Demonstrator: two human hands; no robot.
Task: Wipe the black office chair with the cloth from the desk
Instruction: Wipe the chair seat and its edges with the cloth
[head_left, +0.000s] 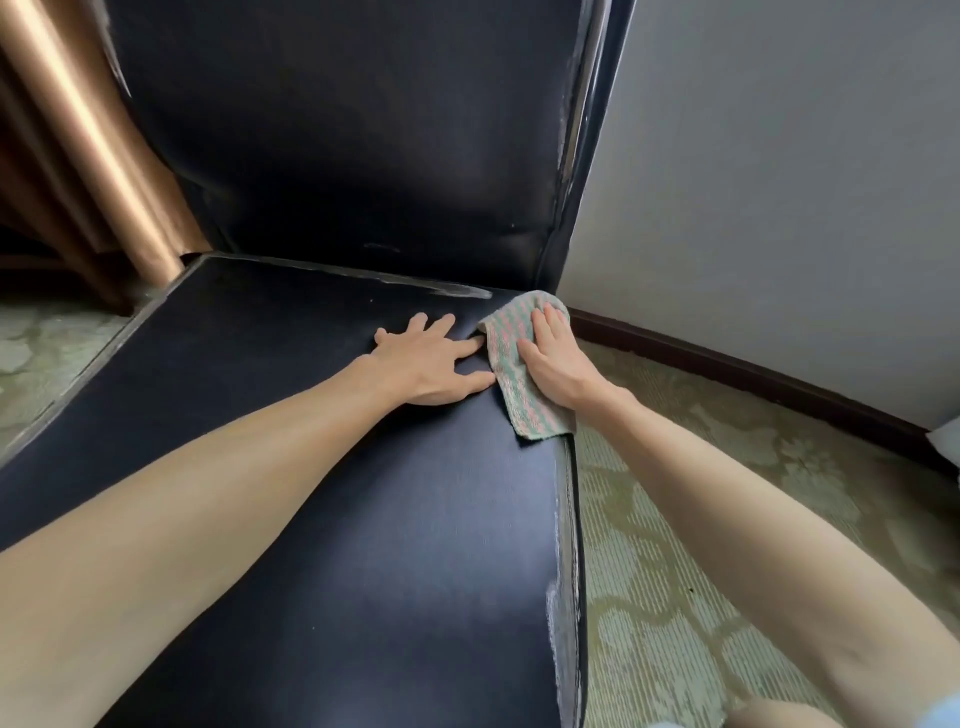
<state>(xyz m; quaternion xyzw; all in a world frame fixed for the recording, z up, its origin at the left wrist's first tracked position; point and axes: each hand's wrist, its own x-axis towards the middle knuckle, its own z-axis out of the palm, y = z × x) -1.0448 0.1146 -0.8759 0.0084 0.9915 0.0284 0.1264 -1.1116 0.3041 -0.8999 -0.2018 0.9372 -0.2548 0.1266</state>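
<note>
The black office chair (322, 467) fills the middle of the view, its seat running toward me and its backrest rising behind. Its edges are worn and peeling grey. A pink-and-green striped cloth (511, 384) lies on the seat's far right corner, near the backrest. My right hand (556, 358) presses flat on the cloth, fingers pointing to the backrest. My left hand (431, 364) rests flat on the bare seat just left of the cloth, fingers spread, fingertips touching the cloth's edge.
A copper-coloured curtain (88, 156) hangs at the left behind the chair. A grey wall (779, 182) with a dark skirting board (753, 374) stands at the right. Patterned green carpet (675, 597) covers the floor on both sides.
</note>
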